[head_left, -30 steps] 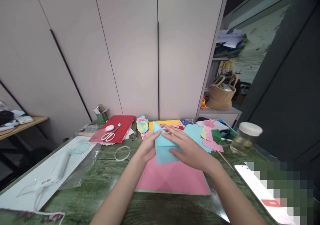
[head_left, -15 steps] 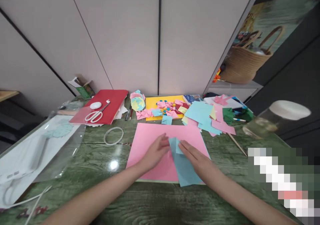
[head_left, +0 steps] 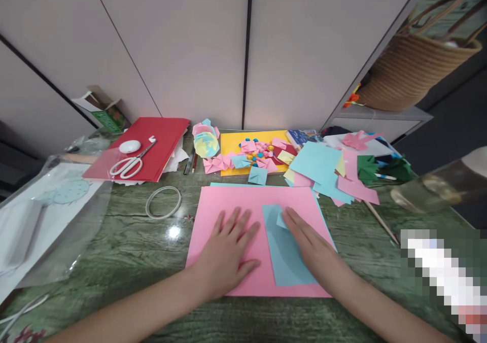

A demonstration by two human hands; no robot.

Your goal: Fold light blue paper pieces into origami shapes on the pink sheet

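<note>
While our left hand (head_left: 226,251) lies palm down on the large pink paper sheet (head_left: 243,198), open with its fingers spread and gripping nothing, we rest our right hand (head_left: 312,241) on the light-blue folded paper (head_left: 283,256). The right hand is held flat, its fingers straight and together, and it covers the paper's right side; we cannot tell where its thumb is. The folded paper lies on the pink sheet, to the right of our left hand and apart from it, with a small folded flap (head_left: 280,221) at our right fingertips. Beyond the sheet, we see a small blue folded-paper piece (head_left: 257,175) on the green wood-grain table (head_left: 152,274).
</note>
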